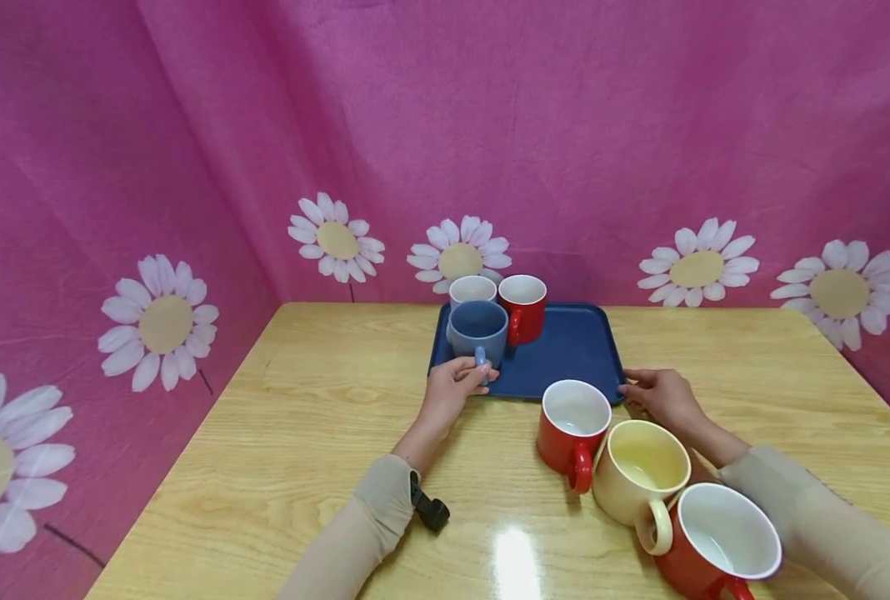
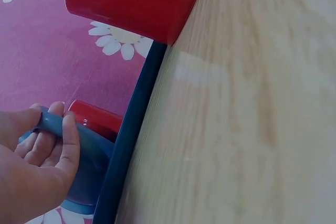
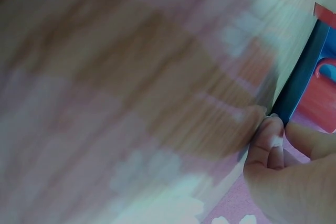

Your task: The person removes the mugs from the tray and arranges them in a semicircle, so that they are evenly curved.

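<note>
A dark blue tray (image 1: pixel 565 350) lies at the far side of the table. On its left part stands a grey-blue mug (image 1: pixel 478 321), whose handle (image 2: pixel 51 121) my left hand (image 1: pixel 452 385) pinches between thumb and fingers. Behind that mug are a white mug (image 1: pixel 472 288) and a red mug (image 1: pixel 527 321), both on the tray. My right hand (image 1: pixel 661 395) grips the tray's near right corner, thumb and fingertips at the rim (image 3: pixel 286 100) in the right wrist view.
In front of the tray stand a red mug (image 1: pixel 561 442) with a white inside, a yellow mug (image 1: pixel 625 492) and another red mug (image 1: pixel 688 558), in a slanting row beside my right forearm. A pink curtain (image 1: pixel 565 150) with daisies hangs behind the wooden table (image 1: pixel 325 433).
</note>
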{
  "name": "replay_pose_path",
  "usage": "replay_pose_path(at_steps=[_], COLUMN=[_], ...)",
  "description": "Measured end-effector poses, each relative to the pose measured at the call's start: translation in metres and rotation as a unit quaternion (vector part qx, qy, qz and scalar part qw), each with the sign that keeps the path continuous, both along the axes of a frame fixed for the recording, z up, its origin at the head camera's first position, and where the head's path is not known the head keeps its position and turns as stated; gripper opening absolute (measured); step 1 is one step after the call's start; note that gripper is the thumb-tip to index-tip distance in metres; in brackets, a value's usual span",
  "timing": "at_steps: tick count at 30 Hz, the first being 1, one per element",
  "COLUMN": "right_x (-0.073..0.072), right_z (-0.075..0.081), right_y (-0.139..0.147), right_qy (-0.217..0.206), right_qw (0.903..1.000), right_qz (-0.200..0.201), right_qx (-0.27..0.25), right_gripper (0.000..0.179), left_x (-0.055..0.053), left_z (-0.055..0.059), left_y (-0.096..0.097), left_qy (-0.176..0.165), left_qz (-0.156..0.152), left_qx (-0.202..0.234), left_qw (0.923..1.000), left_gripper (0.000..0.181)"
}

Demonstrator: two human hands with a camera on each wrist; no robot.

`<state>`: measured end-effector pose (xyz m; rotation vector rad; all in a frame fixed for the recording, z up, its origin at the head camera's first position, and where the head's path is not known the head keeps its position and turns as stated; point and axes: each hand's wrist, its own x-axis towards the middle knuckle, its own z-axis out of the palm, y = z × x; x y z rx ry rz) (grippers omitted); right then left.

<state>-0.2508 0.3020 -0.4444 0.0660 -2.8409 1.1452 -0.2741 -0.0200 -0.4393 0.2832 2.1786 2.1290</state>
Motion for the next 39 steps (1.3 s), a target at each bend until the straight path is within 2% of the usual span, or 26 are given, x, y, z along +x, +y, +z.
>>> replay_pose_path(at_steps=[5,9,13,19,27,30,39], right_x=[0.0,0.0,0.0,-0.001,0.0,0.001,0.002], right_z=[-0.002,0.0,0.001,0.0,0.001,0.002,0.003], right_y=[0.0,0.0,-0.001,0.0,0.0,-0.001,-0.002], right_qy=[-0.008,-0.008,-0.008,-0.009,0.002,0.001,0.001], right_qw=[1.0,0.9999,0.9999,0.9999,1.0,1.0,1.0], right_qz=[-0.002,-0.002,-0.003,-0.001,0.002,0.0,0.001], right_qx=[-0.006,-0.01,-0.012,-0.013,-0.005,-0.004,0.002], right_gripper=[0.043,0.044,0.044,0.044,0.041,0.041,0.042], left_x=[0.003,0.01,0.022,0.047,0.078,0.088,0.108], left_z=[-0.001,0.002,0.006,0.009,0.009,0.009,0.005], left_y=[-0.005,-0.01,-0.017,-0.027,-0.032,-0.032,-0.03], left_qy=[0.0,-0.012,0.0,0.016,-0.032,-0.051,-0.071], left_qz=[0.006,-0.005,-0.032,-0.064,-0.068,-0.074,-0.103], left_qx=[-0.007,-0.002,-0.012,-0.03,-0.041,-0.033,0.005], left_qw=[1.0,0.9999,0.9994,0.9974,0.9963,0.9954,0.9921], left_gripper=[0.03,0.03,0.031,0.03,0.033,0.035,0.035])
